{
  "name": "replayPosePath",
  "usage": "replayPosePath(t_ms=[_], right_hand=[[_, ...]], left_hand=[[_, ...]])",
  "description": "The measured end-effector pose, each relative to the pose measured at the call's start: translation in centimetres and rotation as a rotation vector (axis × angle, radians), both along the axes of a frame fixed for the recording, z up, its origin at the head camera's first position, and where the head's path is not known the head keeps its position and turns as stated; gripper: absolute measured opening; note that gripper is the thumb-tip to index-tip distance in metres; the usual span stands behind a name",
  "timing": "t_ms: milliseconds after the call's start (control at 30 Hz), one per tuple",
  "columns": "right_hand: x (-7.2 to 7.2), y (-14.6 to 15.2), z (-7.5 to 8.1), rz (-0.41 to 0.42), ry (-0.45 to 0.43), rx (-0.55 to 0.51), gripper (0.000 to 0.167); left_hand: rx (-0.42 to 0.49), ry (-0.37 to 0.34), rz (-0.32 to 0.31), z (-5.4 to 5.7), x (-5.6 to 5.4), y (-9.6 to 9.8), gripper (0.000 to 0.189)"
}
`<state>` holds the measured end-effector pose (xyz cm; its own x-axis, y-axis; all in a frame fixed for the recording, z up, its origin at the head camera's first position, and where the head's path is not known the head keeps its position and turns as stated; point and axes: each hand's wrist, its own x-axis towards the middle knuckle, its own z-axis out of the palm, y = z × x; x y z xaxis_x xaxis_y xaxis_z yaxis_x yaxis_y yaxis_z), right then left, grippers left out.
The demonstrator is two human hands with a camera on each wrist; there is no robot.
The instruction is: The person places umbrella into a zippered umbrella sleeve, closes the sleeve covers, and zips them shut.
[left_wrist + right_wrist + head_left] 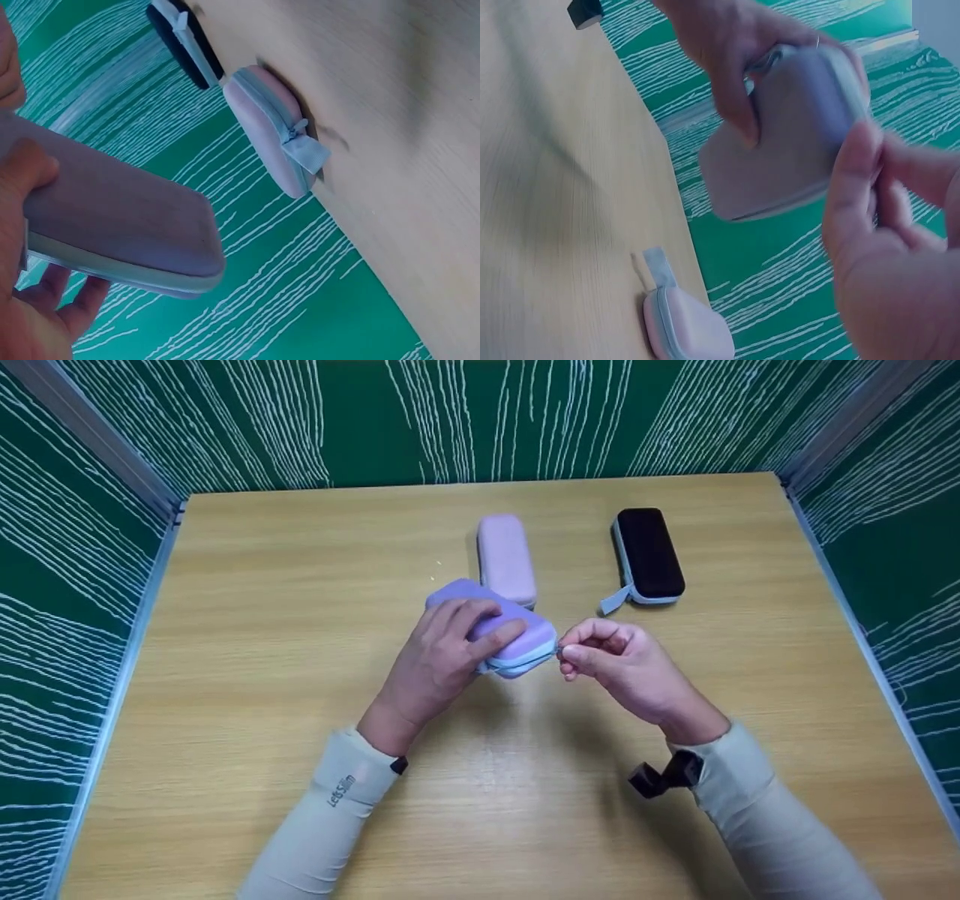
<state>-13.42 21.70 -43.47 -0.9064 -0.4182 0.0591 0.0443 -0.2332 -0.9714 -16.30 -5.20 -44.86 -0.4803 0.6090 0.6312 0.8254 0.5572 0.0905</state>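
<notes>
My left hand [450,649] grips a purple zip case [517,634] with a light blue zipper band, holding it above the table. The thumb lies across its top face in the left wrist view, with other fingers underneath. At the case's right end, my right hand [626,664] pinches the zipper pull between thumb and finger; the fingers mostly cover it. The right wrist view shows the right thumb [855,172] close against the case's edge. The zipper band looks closed along the visible side in the left wrist view.
A pink zip case [506,556] lies on the wooden table [300,585] just behind the held one. Farther right lies a black zip case [651,553] with a light blue pull tab [615,600]. Green walls [360,427] with white streaks border the table.
</notes>
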Motion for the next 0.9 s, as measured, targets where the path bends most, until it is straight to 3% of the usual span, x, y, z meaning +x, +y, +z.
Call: replayPosePath(t_ms=[167, 500, 700, 900], right_hand=[[0.6, -1.1, 0.2, -0.150, -0.057, 0.075, 0.009], [1.5, -4.1, 0.1, -0.276, -0.076, 0.097, 0.003], [2.2, -5.9, -0.4, -0.364, 0.007, 0.085, 0.005], [2.6, -7.4, -1.0, -0.422, 0.170, 0.126, 0.004]], left_hand=[[-0.048, -0.017, 0.061, -0.2, 0.0, 0.3, 0.060], [-0.123, 0.006, 0.182, -0.2, 0.2, 1.1, 0.052], [-0.138, -0.015, 0.217, -0.1, 0.4, 1.3, 0.052], [-0.161, 0.042, 0.246, -0.1, 0.5, 1.4, 0.051]])
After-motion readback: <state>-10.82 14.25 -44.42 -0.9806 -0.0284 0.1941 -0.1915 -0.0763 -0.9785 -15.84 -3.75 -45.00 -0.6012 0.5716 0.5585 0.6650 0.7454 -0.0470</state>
